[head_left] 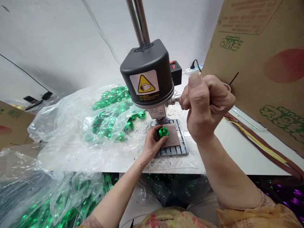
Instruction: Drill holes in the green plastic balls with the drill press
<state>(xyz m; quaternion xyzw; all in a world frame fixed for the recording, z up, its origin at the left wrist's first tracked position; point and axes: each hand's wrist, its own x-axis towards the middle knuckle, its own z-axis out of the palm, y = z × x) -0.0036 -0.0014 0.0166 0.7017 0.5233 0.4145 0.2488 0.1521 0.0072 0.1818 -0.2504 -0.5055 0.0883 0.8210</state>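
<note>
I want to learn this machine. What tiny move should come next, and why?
Probably a gentle turn of the metal handle by the right hand: that hand is closed on the handle, and the left hand holds the shiny green ball just below the black machine.

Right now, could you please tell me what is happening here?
A person's left hand holds a shiny green ball over a brown pad, beneath a black-housed bench machine. Their right hand grips its lever. More green balls lie in and beside clear plastic, left of the machine on the table.
</note>
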